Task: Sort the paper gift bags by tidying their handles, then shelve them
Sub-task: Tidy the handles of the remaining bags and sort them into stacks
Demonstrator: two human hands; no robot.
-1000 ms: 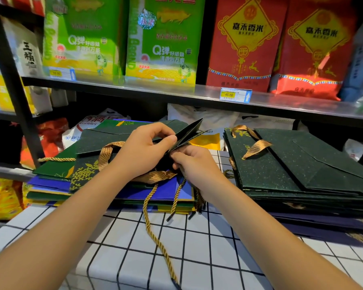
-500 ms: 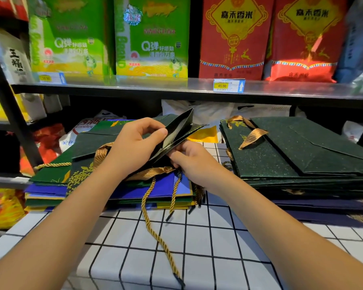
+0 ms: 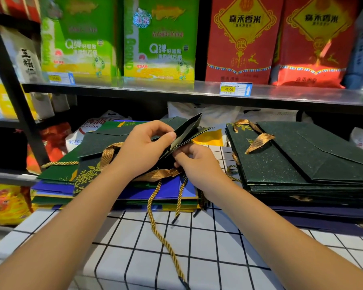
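A dark green gift bag [image 3: 105,143] lies flat on top of the left pile of green and blue bags [image 3: 57,187]. My left hand [image 3: 143,151] pinches its raised upper edge, which stands open like a flap. Just below that edge my right hand [image 3: 199,164] has its fingers closed at the mouth of the bag, by the gold ribbon handle [image 3: 155,174]. A gold rope handle [image 3: 161,237] from a lower bag trails over the checked cloth. To the right lies a neat stack of dark green bags [image 3: 291,164] with a gold ribbon [image 3: 258,141] on top.
The bags rest on a white cloth with a black grid [image 3: 197,248]. A metal shelf [image 3: 176,88] above carries green and red rice packs and a price tag [image 3: 235,88]. A black shelf post [image 3: 11,84] stands at the left. White sacks sit behind the piles.
The camera has dipped slightly. My left hand has lifted the bag's upper edge a little higher and my right hand has shifted slightly under it.
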